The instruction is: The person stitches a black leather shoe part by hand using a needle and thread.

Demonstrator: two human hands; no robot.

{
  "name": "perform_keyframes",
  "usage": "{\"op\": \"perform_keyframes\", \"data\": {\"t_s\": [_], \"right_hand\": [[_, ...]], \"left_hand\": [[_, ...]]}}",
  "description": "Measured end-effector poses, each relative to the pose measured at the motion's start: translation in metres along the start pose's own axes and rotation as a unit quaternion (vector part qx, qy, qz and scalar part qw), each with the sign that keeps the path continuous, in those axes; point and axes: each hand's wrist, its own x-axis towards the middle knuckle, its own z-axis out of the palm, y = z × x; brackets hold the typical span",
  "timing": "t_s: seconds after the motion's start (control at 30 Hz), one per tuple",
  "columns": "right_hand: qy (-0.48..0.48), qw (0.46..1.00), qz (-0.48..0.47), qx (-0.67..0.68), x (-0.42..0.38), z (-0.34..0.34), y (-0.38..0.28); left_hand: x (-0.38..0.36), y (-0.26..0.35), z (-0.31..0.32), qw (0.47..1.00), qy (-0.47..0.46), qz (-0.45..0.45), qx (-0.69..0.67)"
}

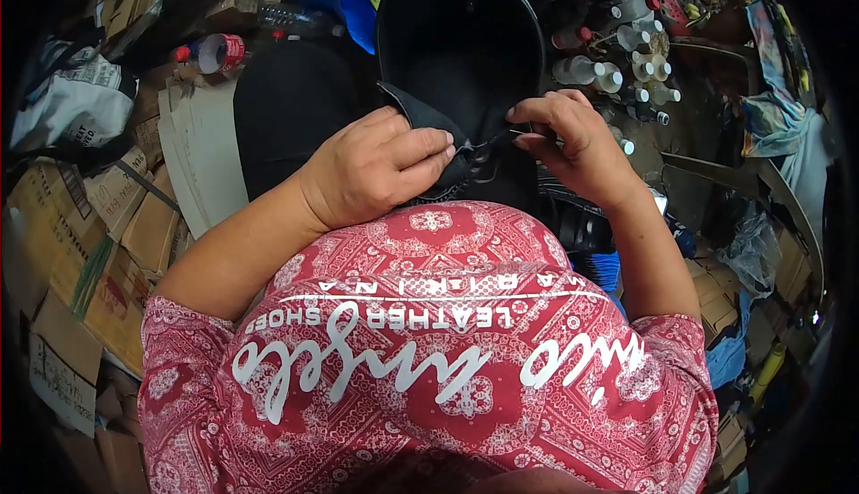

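Observation:
My left hand [380, 165] is closed on a black leather-like piece [428, 114], thumb and fingers gripping it just above my belly. One corner of the piece sticks up past the fingers. To the right of it, my right hand [573, 140] is raised with thumb and forefinger pinched around something thin with a small glint; I cannot make out if it is a needle or thread. Fine dark strands [483, 147] run between the piece and the right fingertips. Directly beyond both hands lies a large black tub-like container [461, 20] with a rounded rim.
Several bottles with white or red caps [617, 73] stand at the right. A red-labelled bottle [215, 53] lies at upper left near grey-white board sheets [199, 149]. Flattened cardboard [67, 234] is piled at left. A clear plastic bag [753, 248] sits at right.

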Motion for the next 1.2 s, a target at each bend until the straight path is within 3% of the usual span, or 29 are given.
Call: {"op": "perform_keyframes", "data": {"t_s": [0.47, 0.77, 0.87, 0.97, 1.2], "right_hand": [[0.001, 1.000, 0.001, 0.006, 0.000, -0.001, 0.000], [0.013, 1.000, 0.017, -0.023, 0.002, 0.000, -0.016], [0.057, 0.997, 0.053, 0.016, -0.002, -0.001, -0.018], [0.050, 0.997, 0.041, -0.046, -0.007, 0.003, -0.011], [0.063, 0.997, 0.047, 0.013, -0.002, 0.017, -0.021]], "left_hand": [[-0.001, -0.001, -0.001, 1.000, -0.002, -0.024, -0.009], [0.007, -0.003, -0.001, 0.991, 0.059, -0.079, -0.086], [0.014, -0.006, -0.007, 0.981, 0.042, -0.138, -0.130], [0.022, -0.015, -0.010, 0.963, -0.013, -0.190, -0.189], [0.031, -0.038, -0.002, 0.935, -0.073, -0.222, -0.269]]}}
